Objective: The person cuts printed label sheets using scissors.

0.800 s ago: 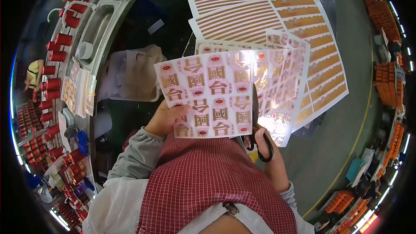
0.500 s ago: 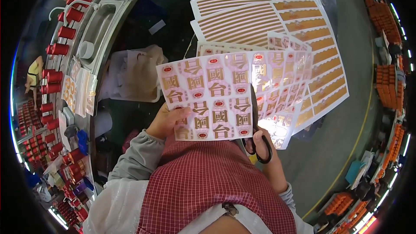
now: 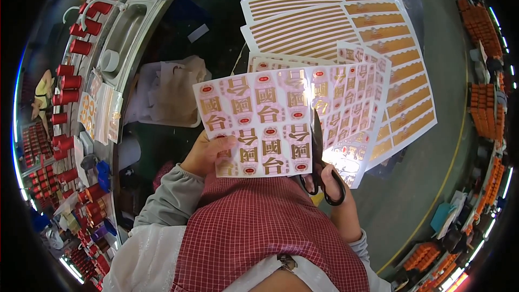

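My left hand pinches the lower left of a sheet of gold, pink and red labels, thumb on top. A pair of black-handled scissors is in my right hand, thumb through one loop. The blades point away from me and stand at a long slit, between the left portion of the sheet and its right portion. The two portions still join at the top of the slit. Bright glare covers the lower part of the right portion. My right fingers are mostly hidden below the scissors.
Larger sheets with gold strips lie fanned out beyond the label sheet. At left stand a white bin with a crumpled liner and a counter with a metal sink. Red containers line the far left; orange stacks stand at right.
The scissors have moved slightly away from me along the sheet, and their blades show more clearly. The right portion of the sheet has shifted a little, with its glare changed.
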`<move>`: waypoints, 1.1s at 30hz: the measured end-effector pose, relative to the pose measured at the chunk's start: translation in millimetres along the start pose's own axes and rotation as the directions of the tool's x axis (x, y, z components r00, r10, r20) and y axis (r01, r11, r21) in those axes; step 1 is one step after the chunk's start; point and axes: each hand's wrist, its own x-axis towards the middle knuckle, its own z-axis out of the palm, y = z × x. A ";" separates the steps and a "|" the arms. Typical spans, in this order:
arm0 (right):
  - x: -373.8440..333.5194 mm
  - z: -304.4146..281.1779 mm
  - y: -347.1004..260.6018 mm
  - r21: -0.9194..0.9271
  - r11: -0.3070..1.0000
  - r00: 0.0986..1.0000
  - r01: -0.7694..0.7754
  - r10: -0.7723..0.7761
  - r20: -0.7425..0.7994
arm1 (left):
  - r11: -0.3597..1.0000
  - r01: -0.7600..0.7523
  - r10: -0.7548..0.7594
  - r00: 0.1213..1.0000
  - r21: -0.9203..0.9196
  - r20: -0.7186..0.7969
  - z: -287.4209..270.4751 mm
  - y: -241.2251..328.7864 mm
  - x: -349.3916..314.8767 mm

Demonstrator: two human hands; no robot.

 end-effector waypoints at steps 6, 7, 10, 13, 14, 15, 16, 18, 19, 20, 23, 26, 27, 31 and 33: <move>4.1 -6.4 6.5 0.007 0.995 0.993 0.096 -0.096 0.064 | 0.999 -0.040 0.039 0.999 -0.014 -0.037 11.8 -3.5 -0.7; 4.9 -2.7 4.0 -0.013 0.998 0.998 0.058 -0.058 0.025 | 0.998 -0.041 0.039 0.999 -0.037 -0.037 15.3 -1.9 -1.7; 3.1 0.0 -3.1 0.014 0.999 0.998 0.052 -0.053 0.027 | 1.000 -0.010 0.009 1.000 -0.030 -0.030 6.9 3.6 -3.4; -1.2 -13.2 5.9 0.028 0.998 0.993 0.053 -0.055 0.105 | 1.000 -0.021 0.022 0.999 0.006 -0.046 4.6 6.9 -5.1; -2.2 -16.9 9.5 -0.006 1.000 0.990 0.025 -0.024 0.141 | 0.998 -0.064 0.065 0.996 0.013 -0.066 4.8 7.3 -5.9; -3.1 -19.2 7.2 -0.008 1.000 0.990 0.023 -0.021 0.143 | 0.998 -0.065 0.066 0.995 0.011 -0.068 5.2 5.4 -4.4; -4.1 -20.9 2.6 -0.023 1.000 0.991 0.001 0.002 0.137 | 0.998 -0.056 0.057 0.996 0.016 -0.068 4.6 3.0 -2.4; -3.5 -20.1 -4.8 -0.035 0.999 0.991 -0.024 0.028 0.129 | 0.999 -0.043 0.044 0.997 0.020 -0.066 7.4 2.0 -1.2; -1.1 -16.3 -7.4 -0.050 0.998 0.995 -0.029 0.033 0.095 | 0.998 -0.049 0.050 0.997 0.031 -0.051 12.7 3.7 -2.5; 1.5 -13.3 -8.5 -0.066 0.997 0.997 -0.035 0.039 0.062 | 0.998 -0.054 0.056 0.998 0.042 -0.037 15.3 4.2 -3.4; 12.9 -9.0 -5.2 -0.056 0.998 0.997 0.031 -0.027 0.067 | 1.000 -0.002 0.002 1.000 0.023 -0.011 10.8 3.2 -4.6; 20.4 -4.1 6.8 -0.016 0.994 0.994 0.110 -0.110 0.026 | 0.998 0.043 -0.043 0.999 0.035 -0.005 13.0 6.6 -4.8; 21.0 -0.3 3.6 -0.007 0.992 0.992 0.123 -0.123 0.008 | 0.999 0.007 -0.008 1.000 0.038 0.002 12.1 3.9 -3.8; 20.5 -9.9 5.2 -0.121 0.992 1.000 -0.017 0.020 0.020 | 0.999 0.022 -0.024 0.999 0.037 0.032 6.0 1.6 -2.8; 19.7 -9.4 6.2 -0.093 0.996 0.999 -0.003 0.007 0.036 | 0.999 0.013 -0.014 1.000 0.040 0.013 8.9 2.0 -2.3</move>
